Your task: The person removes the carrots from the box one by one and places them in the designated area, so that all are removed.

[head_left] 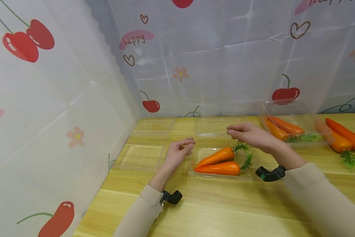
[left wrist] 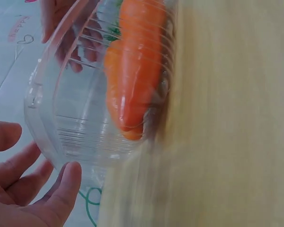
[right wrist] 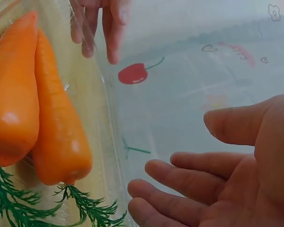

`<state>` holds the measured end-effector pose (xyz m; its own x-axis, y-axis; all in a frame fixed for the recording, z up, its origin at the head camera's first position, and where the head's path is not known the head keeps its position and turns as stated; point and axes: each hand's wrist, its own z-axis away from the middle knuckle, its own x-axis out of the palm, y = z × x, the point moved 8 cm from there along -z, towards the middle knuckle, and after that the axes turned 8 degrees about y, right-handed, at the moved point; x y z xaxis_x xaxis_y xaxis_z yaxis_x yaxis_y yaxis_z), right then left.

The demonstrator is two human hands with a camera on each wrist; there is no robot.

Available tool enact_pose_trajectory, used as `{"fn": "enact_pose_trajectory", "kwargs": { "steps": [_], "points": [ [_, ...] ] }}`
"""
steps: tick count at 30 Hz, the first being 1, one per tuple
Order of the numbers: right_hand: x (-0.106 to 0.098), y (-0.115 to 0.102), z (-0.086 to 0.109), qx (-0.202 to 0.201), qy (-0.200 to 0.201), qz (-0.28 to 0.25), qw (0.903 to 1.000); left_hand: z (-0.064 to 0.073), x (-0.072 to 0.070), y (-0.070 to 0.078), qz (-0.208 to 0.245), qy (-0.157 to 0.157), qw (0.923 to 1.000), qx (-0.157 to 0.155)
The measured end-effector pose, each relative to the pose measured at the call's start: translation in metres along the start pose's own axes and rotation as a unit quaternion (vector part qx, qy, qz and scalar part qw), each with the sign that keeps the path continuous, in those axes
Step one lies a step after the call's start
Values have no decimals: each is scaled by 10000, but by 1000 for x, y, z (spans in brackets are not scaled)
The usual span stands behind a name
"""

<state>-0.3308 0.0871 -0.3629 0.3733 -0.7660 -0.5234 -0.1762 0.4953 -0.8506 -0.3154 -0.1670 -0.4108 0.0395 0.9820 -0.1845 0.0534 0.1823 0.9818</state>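
Observation:
Two orange carrots (head_left: 220, 167) with green tops lie side by side in a clear plastic box (left wrist: 80, 135) on the table. Its clear lid (head_left: 211, 126) lies folded back towards the wall. My left hand (head_left: 178, 153) is at the left side of the box, fingers spread, with fingertips close to its corner; whether they touch it I cannot tell. Above the far right part of the box hovers my right hand (head_left: 250, 135), fingers extended and thumb apart, palm turned inward. Neither hand holds anything. In the right wrist view the carrot tops (right wrist: 85, 203) lie near the box's side.
Left of it another clear box (head_left: 140, 156) lies opened out, with no carrots. At the right stands a clear box (head_left: 306, 126) with carrots inside, and loose carrots (head_left: 346, 131) lie beyond it. A printed sheet (head_left: 221, 69) hangs behind the wooden table (head_left: 213, 204).

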Motion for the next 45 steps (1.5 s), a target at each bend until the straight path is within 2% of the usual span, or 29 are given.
{"fn": "enact_pose_trajectory", "kwargs": {
  "steps": [8,12,16,23,29,35,39,45],
  "points": [
    [8,-1,-6,-235,-147,40,9996,8,-2,-6,-253,-91,9995,175],
    [10,5,-9,-244,-133,66,9996,10,-4,-8,-591,-62,9978,295],
    [12,14,-14,-270,-145,96,9995,12,-3,-9,-739,-183,9963,386],
    [15,18,-17,-446,-239,232,9985,15,0,-8,-722,-420,9946,619],
    [25,17,-19,-527,-660,494,9952,16,1,-9,-739,-602,9926,746],
    [35,22,-23,-502,-1073,511,9916,21,1,-9,-549,-817,9923,757],
    [38,21,-25,-578,-1106,727,9895,23,0,-10,-324,-964,9918,769],
    [45,17,-27,-756,-1191,1087,9840,26,-2,-13,-114,-1008,9923,710]
  ]
}}
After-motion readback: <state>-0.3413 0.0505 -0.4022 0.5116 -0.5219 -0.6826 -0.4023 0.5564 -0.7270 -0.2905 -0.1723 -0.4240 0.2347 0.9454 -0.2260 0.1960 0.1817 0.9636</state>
